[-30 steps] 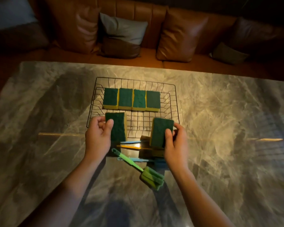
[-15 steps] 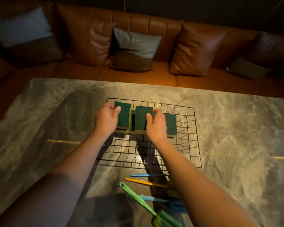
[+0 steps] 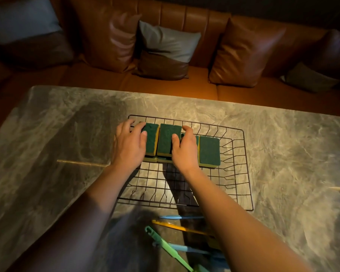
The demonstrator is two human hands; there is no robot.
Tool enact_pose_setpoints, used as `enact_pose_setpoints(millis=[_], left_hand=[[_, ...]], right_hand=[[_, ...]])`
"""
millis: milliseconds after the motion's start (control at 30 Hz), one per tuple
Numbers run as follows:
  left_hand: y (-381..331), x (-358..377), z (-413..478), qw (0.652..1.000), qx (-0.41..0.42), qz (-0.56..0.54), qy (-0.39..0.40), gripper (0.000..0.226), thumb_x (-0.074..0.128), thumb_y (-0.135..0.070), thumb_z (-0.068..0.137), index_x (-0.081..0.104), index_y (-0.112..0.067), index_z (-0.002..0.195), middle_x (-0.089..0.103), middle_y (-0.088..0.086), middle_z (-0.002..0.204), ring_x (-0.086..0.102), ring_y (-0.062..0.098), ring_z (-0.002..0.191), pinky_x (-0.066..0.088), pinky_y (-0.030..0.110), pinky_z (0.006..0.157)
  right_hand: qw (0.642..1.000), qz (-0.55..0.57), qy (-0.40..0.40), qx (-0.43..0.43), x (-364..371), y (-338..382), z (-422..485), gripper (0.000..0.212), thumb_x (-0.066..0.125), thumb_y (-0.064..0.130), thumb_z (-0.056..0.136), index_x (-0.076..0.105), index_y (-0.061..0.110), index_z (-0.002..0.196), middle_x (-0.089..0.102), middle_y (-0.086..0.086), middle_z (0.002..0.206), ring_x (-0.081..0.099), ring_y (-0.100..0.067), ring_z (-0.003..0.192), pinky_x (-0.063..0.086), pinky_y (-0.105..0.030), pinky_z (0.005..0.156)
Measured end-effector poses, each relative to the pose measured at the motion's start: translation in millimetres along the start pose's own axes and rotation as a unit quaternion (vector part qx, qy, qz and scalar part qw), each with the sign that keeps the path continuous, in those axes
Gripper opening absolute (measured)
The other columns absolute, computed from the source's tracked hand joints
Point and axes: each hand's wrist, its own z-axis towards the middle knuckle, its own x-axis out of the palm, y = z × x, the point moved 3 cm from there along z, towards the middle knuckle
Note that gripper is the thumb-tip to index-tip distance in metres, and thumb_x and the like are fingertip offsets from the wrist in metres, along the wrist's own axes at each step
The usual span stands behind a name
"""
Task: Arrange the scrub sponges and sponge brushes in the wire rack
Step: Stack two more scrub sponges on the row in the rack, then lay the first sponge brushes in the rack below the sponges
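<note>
A black wire rack [image 3: 246, 173] stands on the marble table. Green-and-yellow scrub sponges lie in a row along its far side; the rightmost one [image 3: 209, 151] lies free. My left hand [image 3: 129, 146] grips a sponge [image 3: 152, 142] laid on top of the row's left end. My right hand [image 3: 185, 152] grips a second sponge [image 3: 167, 140] just beside it, also resting on lower sponges. Sponge brushes lie on the table in front of the rack: a green handle [image 3: 165, 246], a yellow one [image 3: 177, 227] and two blue ones [image 3: 181, 217]. My right forearm hides their heads.
The near half of the rack floor holds nothing. The grey marble table [image 3: 67, 134] stretches wide to either side. Behind its far edge runs a brown leather sofa [image 3: 194, 83] with several cushions.
Both hands carried a sponge each from in front of the rack to its far side and set them down onto the row there. The view has moved closer.
</note>
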Motion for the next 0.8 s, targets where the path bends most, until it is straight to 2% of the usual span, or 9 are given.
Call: enact_pose_setpoints(millis=[67, 133, 200, 300, 400, 533, 633, 700, 800], left_hand=[[4, 2, 1, 0.999, 0.003, -0.002, 0.046, 0.049, 0.049, -0.04, 0.101, 0.05, -0.019, 0.145, 0.039, 0.014, 0.154, 0.031, 0.033, 0.142, 0.034, 0.054, 0.111], [7, 4, -1, 0.996, 0.016, 0.021, 0.081, 0.06, 0.045, -0.053, 0.098, 0.039, -0.026, 0.152, 0.029, 0.011, 0.161, 0.022, 0.031, 0.149, 0.029, 0.054, 0.115], [9, 7, -5, 0.993, 0.035, 0.055, 0.097, 0.066, 0.041, -0.059, 0.096, 0.033, -0.029, 0.154, 0.023, 0.01, 0.164, 0.015, 0.03, 0.152, 0.026, 0.053, 0.117], [8, 9, -7, 0.99, 0.039, 0.087, 0.1, 0.066, 0.038, -0.06, 0.099, 0.028, -0.03, 0.156, 0.021, 0.013, 0.165, 0.012, 0.031, 0.153, 0.024, 0.053, 0.118], [4, 8, -9, 0.988, 0.035, 0.103, 0.112, 0.067, 0.034, -0.061, 0.1, 0.024, -0.029, 0.158, 0.018, 0.015, 0.166, 0.01, 0.031, 0.155, 0.021, 0.053, 0.119], [-2, -2, -18, 0.989, 0.031, 0.084, 0.12, 0.069, 0.03, -0.061, 0.101, 0.019, -0.027, 0.16, 0.016, 0.015, 0.167, 0.008, 0.032, 0.155, 0.019, 0.054, 0.121], [-8, -15, -36, 0.991, 0.029, 0.058, 0.113, 0.07, 0.033, -0.059, 0.101, 0.02, -0.024, 0.16, 0.02, 0.016, 0.166, 0.013, 0.033, 0.154, 0.02, 0.055, 0.12], [-14, -22, -55, 0.994, 0.034, 0.035, 0.102, 0.069, 0.034, -0.057, 0.101, 0.025, -0.019, 0.158, 0.026, 0.015, 0.164, 0.019, 0.032, 0.152, 0.023, 0.053, 0.119], [-29, -32, -98, 0.993, 0.085, -0.016, 0.085, 0.062, 0.039, -0.051, 0.101, 0.037, -0.014, 0.152, 0.039, 0.011, 0.158, 0.03, 0.027, 0.148, 0.029, 0.048, 0.119]], right_hand=[[0.999, 0.005, -0.004, -0.038, -1, 0, -6, 0.053, 0.056, 0.028, 0.102, 0.036, 0.014, 0.149, 0.048, -0.011, 0.139, 0.046, -0.008, 0.115, 0.035, -0.014, 0.094], [0.997, -0.015, 0.003, -0.069, 0, -4, -11, 0.056, 0.063, 0.032, 0.097, 0.04, 0.017, 0.146, 0.046, -0.008, 0.134, 0.038, 0.005, 0.102, 0.03, -0.002, 0.087], [0.996, -0.045, 0.016, -0.074, 1, -7, -13, 0.06, 0.066, 0.038, 0.095, 0.041, 0.019, 0.147, 0.043, -0.005, 0.133, 0.043, -0.002, 0.105, 0.032, -0.009, 0.09], [0.994, -0.076, 0.023, -0.078, 4, -5, -12, 0.065, 0.063, 0.044, 0.096, 0.038, 0.016, 0.149, 0.042, -0.007, 0.135, 0.054, -0.02, 0.117, 0.046, -0.028, 0.095], [0.991, -0.103, 0.037, -0.075, 2, -2, -10, 0.065, 0.059, 0.046, 0.098, 0.036, 0.015, 0.151, 0.042, -0.009, 0.138, 0.056, -0.027, 0.12, 0.052, -0.041, 0.097], [0.987, -0.128, 0.054, -0.08, -14, 0, -17, 0.065, 0.052, 0.049, 0.1, 0.033, 0.019, 0.155, 0.046, -0.008, 0.138, 0.049, -0.027, 0.127, 0.049, -0.044, 0.101], [0.988, -0.113, 0.051, -0.096, -38, -2, -37, 0.06, 0.053, 0.045, 0.101, 0.038, 0.018, 0.154, 0.05, -0.007, 0.136, 0.05, -0.023, 0.127, 0.047, -0.043, 0.104], [0.988, -0.108, 0.039, -0.107, -58, -7, -58, 0.055, 0.053, 0.043, 0.102, 0.045, 0.017, 0.149, 0.053, -0.005, 0.131, 0.052, -0.02, 0.123, 0.049, -0.042, 0.104], [0.987, -0.095, 0.014, -0.128, -90, -21, -99, 0.042, 0.054, 0.038, 0.102, 0.056, 0.015, 0.137, 0.058, -0.001, 0.121, 0.057, -0.016, 0.111, 0.052, -0.044, 0.096]])
